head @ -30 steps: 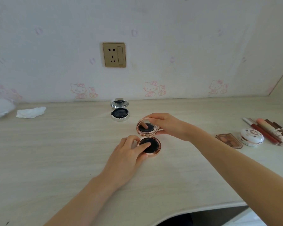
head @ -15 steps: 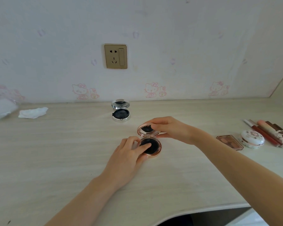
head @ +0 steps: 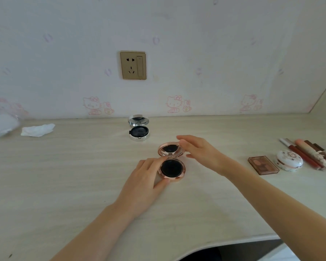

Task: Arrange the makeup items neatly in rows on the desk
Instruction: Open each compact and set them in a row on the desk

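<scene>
The pale wood-grain table (head: 68,178) carries an open rose-gold compact (head: 171,161) near its middle. Behind and left of this compact stands an open silver compact (head: 139,129), and far to its left lies a crumpled white tissue (head: 37,130). Well to the right of it lie a brown eyeshadow palette (head: 263,165), a round white case (head: 289,160) and a group of lip sticks (head: 307,153).

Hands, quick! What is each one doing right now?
Left hand: grips the base of the rose-gold compact.
Right hand: open, fingers straight, by the compact's lid, holding nothing.
</scene>
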### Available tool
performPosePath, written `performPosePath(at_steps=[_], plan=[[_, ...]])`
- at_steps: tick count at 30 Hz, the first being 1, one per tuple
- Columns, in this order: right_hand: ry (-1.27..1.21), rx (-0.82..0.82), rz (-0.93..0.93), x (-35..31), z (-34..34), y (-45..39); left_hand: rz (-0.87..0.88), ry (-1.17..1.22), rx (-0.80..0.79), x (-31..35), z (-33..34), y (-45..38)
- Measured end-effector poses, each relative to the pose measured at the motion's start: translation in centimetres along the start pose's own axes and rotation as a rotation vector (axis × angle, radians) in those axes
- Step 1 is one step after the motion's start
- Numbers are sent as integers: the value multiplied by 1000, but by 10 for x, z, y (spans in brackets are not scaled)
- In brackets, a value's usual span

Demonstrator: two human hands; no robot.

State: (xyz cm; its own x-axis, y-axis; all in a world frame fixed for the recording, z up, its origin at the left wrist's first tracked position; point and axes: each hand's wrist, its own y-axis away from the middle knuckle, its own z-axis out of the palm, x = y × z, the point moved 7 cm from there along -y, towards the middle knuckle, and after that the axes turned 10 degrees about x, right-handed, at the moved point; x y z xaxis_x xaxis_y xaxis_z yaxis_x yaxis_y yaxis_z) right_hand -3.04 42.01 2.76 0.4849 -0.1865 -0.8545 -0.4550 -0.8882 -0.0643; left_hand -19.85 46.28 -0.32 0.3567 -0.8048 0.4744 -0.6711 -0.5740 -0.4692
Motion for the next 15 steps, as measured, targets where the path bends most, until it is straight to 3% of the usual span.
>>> performPosePath(at_steps=[3,15], plan=[[85,141,4,10,-1,21,-28,33,67,-1,-4,0],[450,199,-314,26,32,44,-48,-135,53,-1,1,-6]])
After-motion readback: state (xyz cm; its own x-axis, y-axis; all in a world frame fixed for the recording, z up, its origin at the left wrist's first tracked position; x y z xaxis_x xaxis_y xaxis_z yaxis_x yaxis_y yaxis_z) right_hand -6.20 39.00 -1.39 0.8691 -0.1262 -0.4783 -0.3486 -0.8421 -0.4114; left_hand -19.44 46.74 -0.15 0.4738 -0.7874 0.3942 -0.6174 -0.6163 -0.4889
